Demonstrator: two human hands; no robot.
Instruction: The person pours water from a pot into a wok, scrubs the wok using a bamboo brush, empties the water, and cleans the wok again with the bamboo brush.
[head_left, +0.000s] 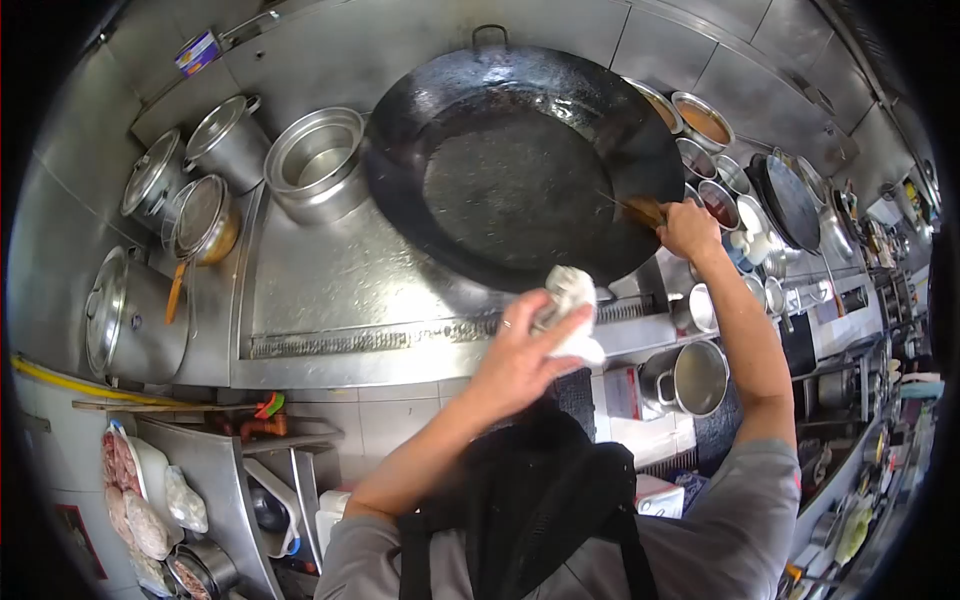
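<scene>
A large black wok (pixel 520 190) stands on the steel range, its inside dark and shiny. My right hand (pixel 690 230) is closed round a brown wooden-looking tool (pixel 642 210) at the wok's right side; the tool's far end lies over the inner wall and is too blurred to make out. Just below the wok's near rim, my left hand (pixel 525 345) grips a crumpled white cloth (pixel 570 300) between thumb and fingers. The cloth hangs close to the rim; whether it touches the rim I cannot tell.
Lidded steel pots (pixel 225 145) and an open pot (pixel 318 165) stand left of the wok. Bowls of sauce (pixel 703 122) and several small containers line its right. A pot (pixel 697 378) sits below the range edge. Bagged meat (pixel 145 520) lies at lower left.
</scene>
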